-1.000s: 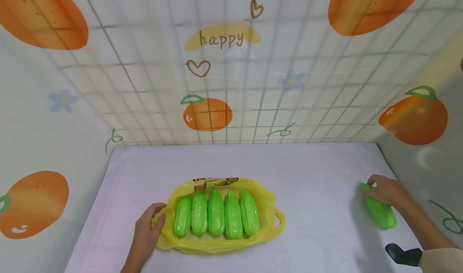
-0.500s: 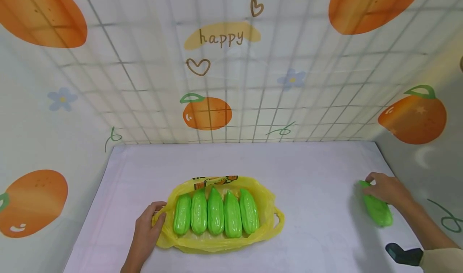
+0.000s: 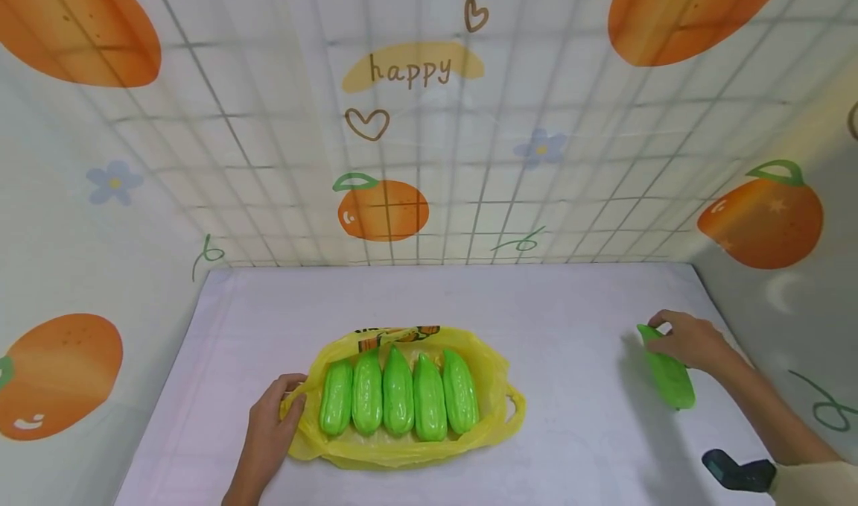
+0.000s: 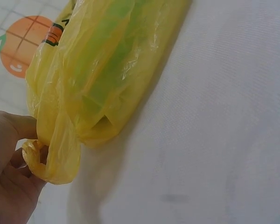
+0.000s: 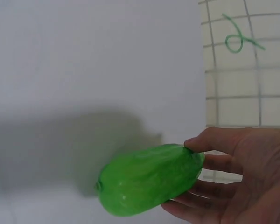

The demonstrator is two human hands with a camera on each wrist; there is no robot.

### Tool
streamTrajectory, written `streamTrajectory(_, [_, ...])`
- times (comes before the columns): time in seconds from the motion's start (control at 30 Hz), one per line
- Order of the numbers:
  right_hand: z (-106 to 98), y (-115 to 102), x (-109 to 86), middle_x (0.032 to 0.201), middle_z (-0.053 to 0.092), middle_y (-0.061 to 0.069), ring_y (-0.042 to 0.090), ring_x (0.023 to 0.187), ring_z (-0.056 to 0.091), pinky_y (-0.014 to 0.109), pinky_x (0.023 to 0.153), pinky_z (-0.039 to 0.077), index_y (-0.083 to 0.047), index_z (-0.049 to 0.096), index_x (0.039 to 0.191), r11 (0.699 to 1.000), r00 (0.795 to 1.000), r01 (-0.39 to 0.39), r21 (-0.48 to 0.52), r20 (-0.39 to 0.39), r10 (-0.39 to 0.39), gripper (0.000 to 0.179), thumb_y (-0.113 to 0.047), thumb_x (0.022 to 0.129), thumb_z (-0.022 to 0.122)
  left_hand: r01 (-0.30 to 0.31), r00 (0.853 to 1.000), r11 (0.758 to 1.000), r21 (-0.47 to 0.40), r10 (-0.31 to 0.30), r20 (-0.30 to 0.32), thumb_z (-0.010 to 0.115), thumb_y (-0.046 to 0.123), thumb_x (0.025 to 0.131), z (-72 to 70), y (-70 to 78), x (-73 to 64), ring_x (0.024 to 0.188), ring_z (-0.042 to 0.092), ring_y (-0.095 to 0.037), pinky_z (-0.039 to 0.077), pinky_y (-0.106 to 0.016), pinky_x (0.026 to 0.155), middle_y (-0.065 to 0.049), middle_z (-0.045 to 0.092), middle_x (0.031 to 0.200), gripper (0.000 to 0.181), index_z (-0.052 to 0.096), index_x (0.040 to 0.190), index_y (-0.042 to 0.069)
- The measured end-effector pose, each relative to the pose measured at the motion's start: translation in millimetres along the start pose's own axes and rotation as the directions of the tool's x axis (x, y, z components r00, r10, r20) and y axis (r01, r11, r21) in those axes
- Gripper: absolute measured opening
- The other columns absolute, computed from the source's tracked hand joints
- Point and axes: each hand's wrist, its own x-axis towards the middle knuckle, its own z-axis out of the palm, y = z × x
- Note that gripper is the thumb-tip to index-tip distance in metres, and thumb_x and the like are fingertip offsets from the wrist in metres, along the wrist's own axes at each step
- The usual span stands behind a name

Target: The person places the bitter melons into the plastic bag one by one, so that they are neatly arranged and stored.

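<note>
An open yellow plastic bag [image 3: 494, 379] lies on the table, left of the middle. Several glossy green elongated vegetables [image 3: 398, 402] stand side by side in its mouth. The bag's left handle [image 4: 60, 161] is pinched between thumb and fingers of my left hand [image 3: 271, 420]. Far to the right, my right hand [image 3: 693, 342] grips another green elongated vegetable [image 5: 147, 179] near its narrow end, thumb on one side and fingers on the other. That vegetable slants, its blunt end toward me, and its shadow falls on the table beside it.
A white table top [image 3: 570, 342] spreads between the bag and my right hand. Patterned cloth walls [image 3: 442, 141] with printed oranges rise at the back and on both sides. The bag's other handle [image 3: 516, 409] points right.
My right hand has moved left with the green elongated vegetable, which has come away from the right table edge. My left hand and the bag stay nearly where they were.
</note>
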Motion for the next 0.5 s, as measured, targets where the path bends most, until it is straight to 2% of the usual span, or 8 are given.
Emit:
streamTrajectory(0.3, [1.3, -34.4, -1.1, 0.096, 0.062, 0.032, 0.033, 0.078, 0.064, 0.044, 0.059, 0.059, 0.015, 0.049, 0.122, 0.993, 0.996, 0.094, 0.075, -0.004, -0.094, 0.046, -0.012, 0.091, 0.068, 0.017, 1.0, 1.0, 0.006, -0.017, -0.003, 0.062, 0.009, 0.098, -0.6, 1.7, -0.6, 0.114, 0.059, -0.025, 0.049, -0.048, 0.097, -0.007, 0.066, 0.119, 0.026, 0.061, 0.124, 0.012])
streamTrajectory(0.5, [4.1, -57.3, -1.5, 0.096, 0.064, 0.028, 0.029, 0.079, 0.065, 0.045, 0.062, 0.059, 0.013, 0.05, 0.124, 0.986, 0.991, 0.129, 0.106, 0.01, -0.131, 0.045, -0.011, 0.091, 0.068, 0.003, 1.0, 1.0, 0.011, -0.003, -0.009, 0.062, 0.008, 0.098, -1.0, 2.3, -1.1, 0.112, 0.06, -0.025, 0.05, -0.048, 0.095, -0.008, 0.066, 0.118, 0.026, 0.061, 0.123, 0.011])
